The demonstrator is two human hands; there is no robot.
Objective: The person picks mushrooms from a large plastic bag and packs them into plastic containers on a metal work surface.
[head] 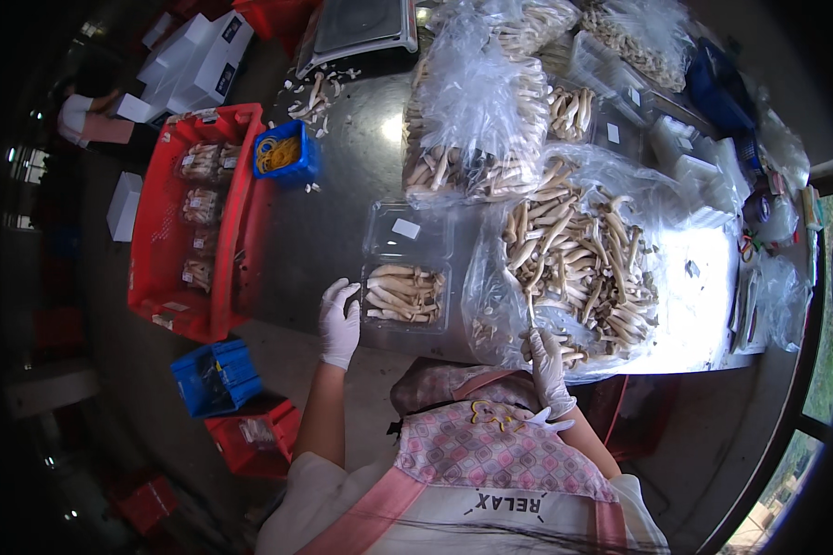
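Observation:
My left hand (339, 322), in a white glove, is just left of a clear plastic clamshell tray (447, 305), its fingers apart and nothing in them. Pale long-stemmed mushrooms (402, 295) lie side by side in the tray's lower half; its lid (382, 232), bearing a small white label, lies open beyond. My gloved right hand (546, 361) is at the near edge of an opened plastic bag (482, 277) heaped with long mushrooms (569, 257). Its fingers are closed on a slim pale mushroom stem (531, 310) that points away from me.
A red crate (236, 229) with packed mushrooms and a blue basket (304, 156) of rubber bands stand left. A scale (361, 31), filled plastic bags (472, 104) and stacked clear trays (694, 180) lie farther back. Another person (87, 121) is far left, by white boxes (187, 62).

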